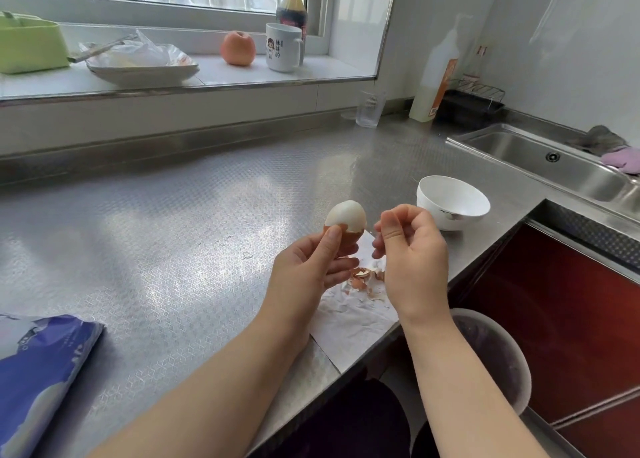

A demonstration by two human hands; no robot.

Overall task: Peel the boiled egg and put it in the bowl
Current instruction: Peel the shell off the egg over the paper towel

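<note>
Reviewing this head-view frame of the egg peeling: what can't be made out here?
- Lower part of the egg: covered by the left hand, so how much shell remains is unclear.
- Right hand fingertips: curled toward each other; whether they pinch a shell piece is too small to tell.
- Paper with shell bits: partly hidden under both hands.
- Blue bag: cut off by the left frame edge.

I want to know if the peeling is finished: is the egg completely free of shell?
No, the egg held in the left hand is white on top, but brown shell covers its lower part.
</note>
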